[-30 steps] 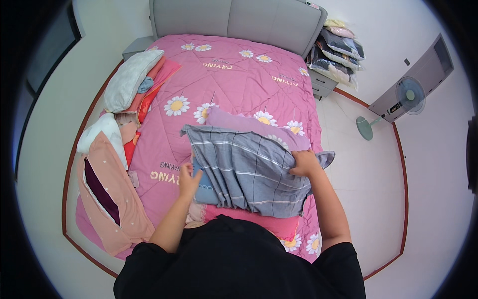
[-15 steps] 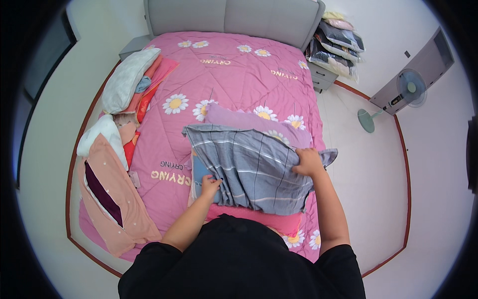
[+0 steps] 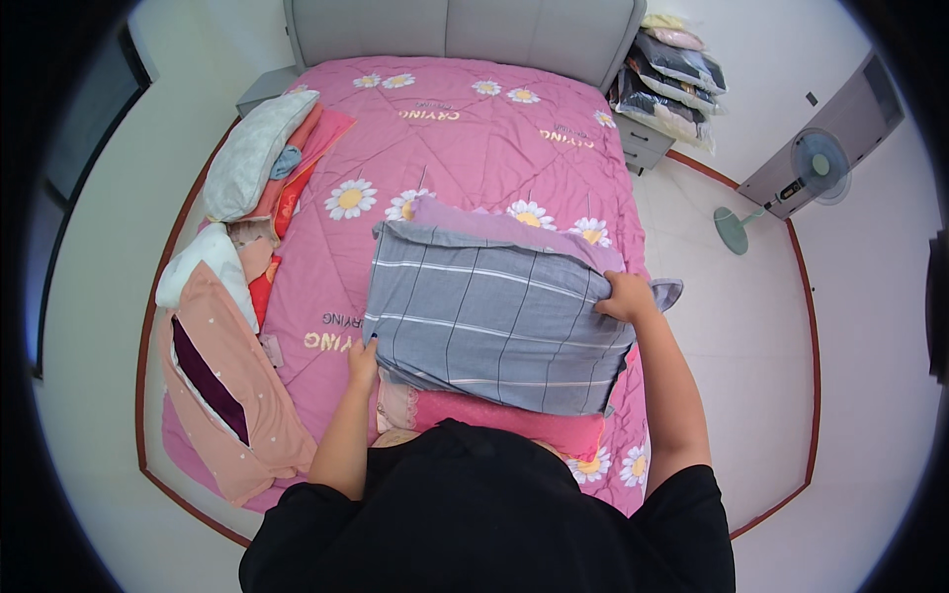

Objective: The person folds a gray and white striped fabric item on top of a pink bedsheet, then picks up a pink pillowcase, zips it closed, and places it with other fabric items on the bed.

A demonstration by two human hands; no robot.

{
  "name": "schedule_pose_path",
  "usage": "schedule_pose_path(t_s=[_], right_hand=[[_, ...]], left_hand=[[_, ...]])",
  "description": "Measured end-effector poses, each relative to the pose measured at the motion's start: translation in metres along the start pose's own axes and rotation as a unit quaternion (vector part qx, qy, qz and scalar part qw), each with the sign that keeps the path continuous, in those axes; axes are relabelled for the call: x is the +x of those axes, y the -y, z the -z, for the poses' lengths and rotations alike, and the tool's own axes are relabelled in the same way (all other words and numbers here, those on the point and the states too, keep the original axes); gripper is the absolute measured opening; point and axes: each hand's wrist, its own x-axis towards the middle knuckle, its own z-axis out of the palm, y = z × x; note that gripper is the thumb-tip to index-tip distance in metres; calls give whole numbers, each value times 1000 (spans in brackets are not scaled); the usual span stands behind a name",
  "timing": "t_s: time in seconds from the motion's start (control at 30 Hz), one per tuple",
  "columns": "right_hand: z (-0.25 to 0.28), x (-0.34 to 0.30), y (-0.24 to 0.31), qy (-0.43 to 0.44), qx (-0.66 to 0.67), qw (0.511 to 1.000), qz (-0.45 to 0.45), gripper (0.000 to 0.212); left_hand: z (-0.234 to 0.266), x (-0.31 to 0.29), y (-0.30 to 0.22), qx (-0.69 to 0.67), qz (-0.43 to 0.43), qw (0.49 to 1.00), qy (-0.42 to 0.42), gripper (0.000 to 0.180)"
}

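Observation:
A grey checked pillowcase (image 3: 484, 316), crossed by white and dark lines, lies stretched out in front of me. My left hand (image 3: 364, 358) is closed on its left edge, low down. At the upper right edge, my right hand (image 3: 627, 296) grips the cloth, and a loose end sticks out beyond it. Behind the cloth shows the frilled border of a lilac pillow (image 3: 494, 225). Closer to me, a bright pink pillow (image 3: 504, 420) shows from under the pillowcase, with a pale lacy fabric (image 3: 397, 403) at its left. What lies beneath the pillowcase is hidden.
The bed has a pink daisy-patterned quilt (image 3: 395, 148) and a grey headboard (image 3: 465, 35). Along its left side lie a peach pillowcase (image 3: 272, 435) with a dark opening and white pillows (image 3: 252, 163). Bagged bedding (image 3: 672, 94) tops a nightstand (image 3: 641, 143); a fan (image 3: 732, 232) stands right.
My left hand has moved left to the pillowcase's edge, and the cloth is now flatter, covering the blue fabric seen before. My right hand has shifted slightly up and right, still gripping.

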Motion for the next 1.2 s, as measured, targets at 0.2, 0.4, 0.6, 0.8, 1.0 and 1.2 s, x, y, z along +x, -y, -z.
schedule_pose_path(t_s=[0.2,0.4,0.6,0.8,1.0,1.2], right_hand=[[-19,5,-1,-104,-110,988,-8,65],[-98,-43,-64,-176,57,961,-203,63],[-202,-144,-125,-63,186,908,-369,55],[-195,-147,-64,-113,680,580,-434,45],[-175,-130,-74,-207,425,784,-401,36],[-165,-122,-81,-204,436,769,-421,32]], left_hand=[[0,-1,7,2,33,999,35,17],[-14,-13,-10,50,127,984,117,13],[-26,-18,9,-8,103,983,150,15],[10,-41,3,55,200,956,209,21],[37,-18,-27,-81,80,989,94,15],[51,5,-79,-57,27,988,144,13]])
